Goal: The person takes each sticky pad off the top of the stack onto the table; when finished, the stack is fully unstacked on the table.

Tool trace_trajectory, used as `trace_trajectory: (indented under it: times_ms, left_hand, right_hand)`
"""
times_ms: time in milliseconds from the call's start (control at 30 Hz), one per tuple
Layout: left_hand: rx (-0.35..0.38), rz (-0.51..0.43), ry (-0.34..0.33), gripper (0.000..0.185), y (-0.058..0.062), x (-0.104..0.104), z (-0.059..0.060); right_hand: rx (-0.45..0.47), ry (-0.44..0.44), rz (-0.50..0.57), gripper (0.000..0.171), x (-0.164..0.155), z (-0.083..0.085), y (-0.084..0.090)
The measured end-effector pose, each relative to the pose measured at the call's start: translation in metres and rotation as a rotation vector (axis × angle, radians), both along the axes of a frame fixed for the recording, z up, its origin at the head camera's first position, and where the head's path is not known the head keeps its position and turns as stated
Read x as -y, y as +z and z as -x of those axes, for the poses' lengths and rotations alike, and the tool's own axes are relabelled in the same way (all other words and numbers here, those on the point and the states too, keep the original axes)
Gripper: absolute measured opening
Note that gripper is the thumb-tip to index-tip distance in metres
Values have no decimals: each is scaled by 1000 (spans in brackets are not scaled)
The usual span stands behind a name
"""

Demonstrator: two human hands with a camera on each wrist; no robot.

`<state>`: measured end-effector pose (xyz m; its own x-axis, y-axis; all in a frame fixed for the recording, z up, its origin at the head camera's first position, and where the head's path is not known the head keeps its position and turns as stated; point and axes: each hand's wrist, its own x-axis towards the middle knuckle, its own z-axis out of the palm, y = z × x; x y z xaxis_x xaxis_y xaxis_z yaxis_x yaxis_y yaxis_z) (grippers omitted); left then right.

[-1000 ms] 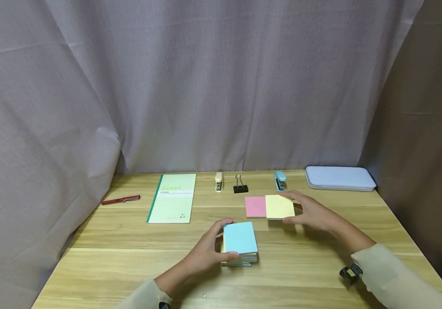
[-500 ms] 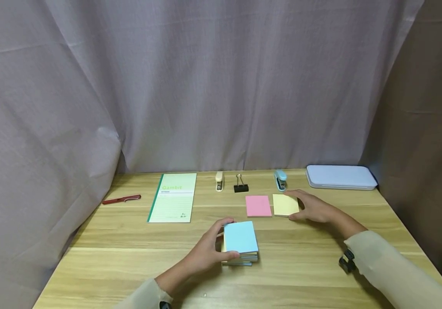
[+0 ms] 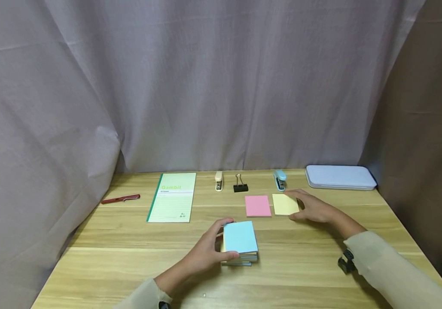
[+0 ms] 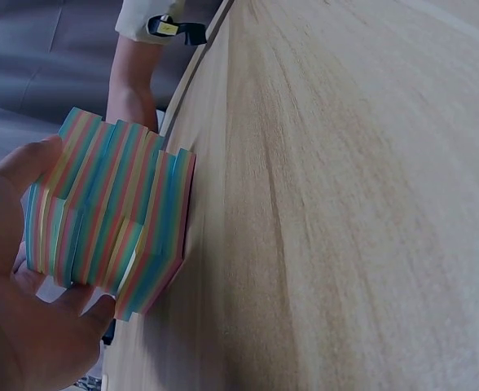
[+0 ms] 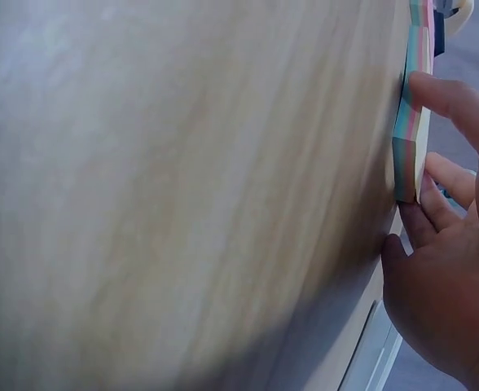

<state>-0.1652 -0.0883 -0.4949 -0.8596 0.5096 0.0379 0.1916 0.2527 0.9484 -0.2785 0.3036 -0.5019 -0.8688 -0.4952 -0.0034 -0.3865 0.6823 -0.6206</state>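
Note:
In the head view, my left hand (image 3: 205, 253) grips a tall stack of sticky note pads (image 3: 241, 237), topped in blue, between thumb and fingers. Its uneven layers of blue, pink and yellow show from the side in the left wrist view, the lowest pad (image 4: 162, 273) close against the table. Farther back, my right hand (image 3: 315, 209) pinches a yellow-topped sticky note pad (image 3: 284, 204) from its right side. That pad lies beside a pink-topped pad (image 3: 258, 206), a narrow gap between them. The right thumb (image 5: 435, 91) rests on the pad's near edge in the right wrist view.
Along the back are a green notebook (image 3: 172, 198), a cream stapler (image 3: 219, 181), a black binder clip (image 3: 240, 187), a blue stapler (image 3: 280, 180) and a pale blue case (image 3: 340, 177). A red pen (image 3: 121, 199) lies far left. Grey curtains (image 3: 190, 86) surround the wooden table (image 3: 128, 257).
My right hand has moved the yellow-topped pad rightward and down, from overlapping the pink-topped pad to beside it. In the last half second it holds still. The left hand has not moved.

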Motion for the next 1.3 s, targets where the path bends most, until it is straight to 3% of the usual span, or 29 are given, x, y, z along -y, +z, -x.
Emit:
trace_trajectory:
  times_ms: [300, 533, 733, 1100, 1300]
  left_hand:
    - [-1, -1, -2, 83, -1, 1, 0]
    - [-6, 6, -4, 83, -1, 0, 0]
    - [-2, 10, 2, 83, 0, 0, 0]
    - [-25, 7, -19, 83, 0, 1, 1]
    - [-16, 13, -21, 85, 0, 1, 1]
  right_hand:
    - [14, -31, 66, 81, 9, -7, 19]
    - [14, 11, 121, 77, 36, -30, 46]
    - [22, 69, 155, 81, 67, -54, 57]
    - [103, 172, 191, 87, 123, -92, 57]
    - [67, 184, 179, 92, 134, -101, 46]
